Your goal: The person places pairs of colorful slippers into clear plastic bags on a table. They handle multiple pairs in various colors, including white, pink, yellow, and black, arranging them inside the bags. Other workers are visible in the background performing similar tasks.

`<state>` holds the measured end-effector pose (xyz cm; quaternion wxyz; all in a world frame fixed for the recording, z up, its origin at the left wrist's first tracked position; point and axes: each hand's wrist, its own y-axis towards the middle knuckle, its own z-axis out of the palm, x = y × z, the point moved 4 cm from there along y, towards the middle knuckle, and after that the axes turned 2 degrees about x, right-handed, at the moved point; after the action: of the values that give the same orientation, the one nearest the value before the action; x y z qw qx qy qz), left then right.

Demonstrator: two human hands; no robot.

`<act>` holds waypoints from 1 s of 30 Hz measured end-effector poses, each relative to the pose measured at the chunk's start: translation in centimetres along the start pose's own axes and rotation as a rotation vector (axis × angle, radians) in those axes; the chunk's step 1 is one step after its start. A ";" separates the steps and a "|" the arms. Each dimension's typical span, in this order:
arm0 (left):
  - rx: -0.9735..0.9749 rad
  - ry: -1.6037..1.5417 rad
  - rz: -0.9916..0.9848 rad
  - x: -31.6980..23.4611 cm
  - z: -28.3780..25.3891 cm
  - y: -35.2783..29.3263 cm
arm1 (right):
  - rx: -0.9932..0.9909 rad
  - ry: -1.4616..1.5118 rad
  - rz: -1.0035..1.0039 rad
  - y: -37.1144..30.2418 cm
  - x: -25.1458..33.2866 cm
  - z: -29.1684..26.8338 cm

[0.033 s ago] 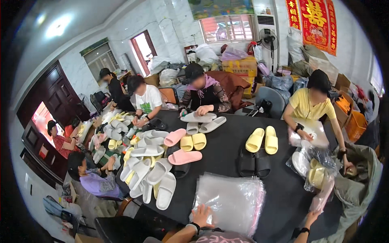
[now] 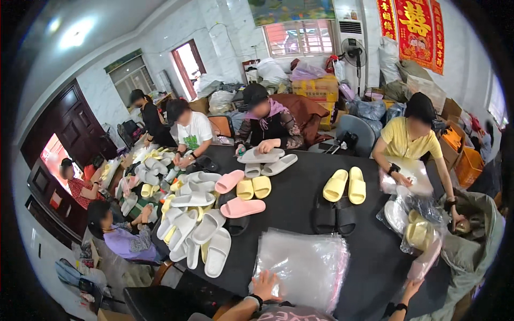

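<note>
My left hand (image 2: 265,286) lies flat with fingers apart on the near edge of a stack of clear plastic bags (image 2: 302,265) on the black table (image 2: 300,206). My right hand (image 2: 411,289) reaches up at the table's right side and touches the lower end of a clear bag holding a pale slipper (image 2: 425,257); whether it grips the bag cannot be made out. A black pair of slippers (image 2: 334,216) and a yellow pair (image 2: 345,185) lie beyond the stack.
Several white, pink and yellow slippers (image 2: 198,224) are heaped at the table's left. Other people sit around it: one in yellow (image 2: 409,139) bagging at the right, one in purple (image 2: 267,123) at the far side. Bagged slippers (image 2: 412,214) pile up at the right edge.
</note>
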<state>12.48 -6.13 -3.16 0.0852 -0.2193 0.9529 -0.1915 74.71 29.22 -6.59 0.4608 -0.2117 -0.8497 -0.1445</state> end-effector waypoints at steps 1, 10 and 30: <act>0.005 -0.032 0.017 -0.1 -0.4 -0.1 | -0.012 0.081 -0.042 -0.3 -0.1 -0.8; 0.006 -0.077 0.011 0.5 0.5 0.0 | 0.584 1.161 0.190 -17.8 23.7 -1.6; -0.038 -0.289 0.076 2.0 1.4 0.1 | 1.633 0.098 -0.168 -31.2 28.5 13.3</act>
<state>11.05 -7.41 -4.62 0.2247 -0.2101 0.9417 -0.1367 35.93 14.45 8.86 0.4939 0.2612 -0.6791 0.4761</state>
